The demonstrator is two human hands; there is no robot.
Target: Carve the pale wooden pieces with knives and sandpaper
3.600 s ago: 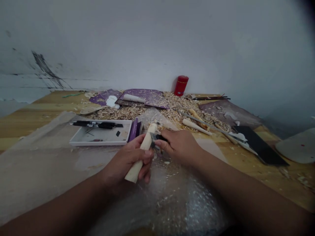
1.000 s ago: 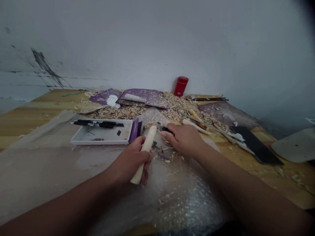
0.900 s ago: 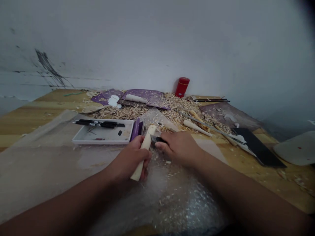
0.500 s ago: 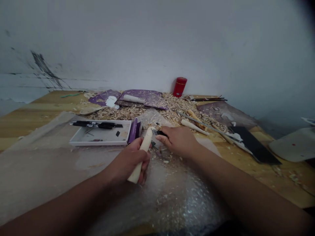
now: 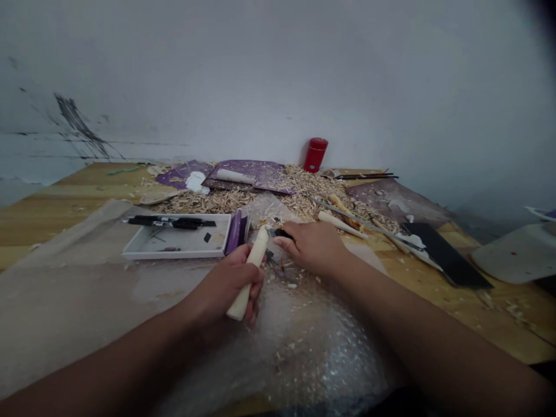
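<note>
My right hand has come back in toward the billet; its fingers are closed on a black-handled knife, blade just beside the billet's top; my left fingers wrap the billet lower down, leaving that end free, above the bubble wrap.

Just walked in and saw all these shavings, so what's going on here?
A person holds a pale wooden piece tilted in their left hand, while their right hand pinches a small black-handled knife at its upper end, above bubble wrap. Wood shavings lie heaped beyond, behind a white tray.
</note>
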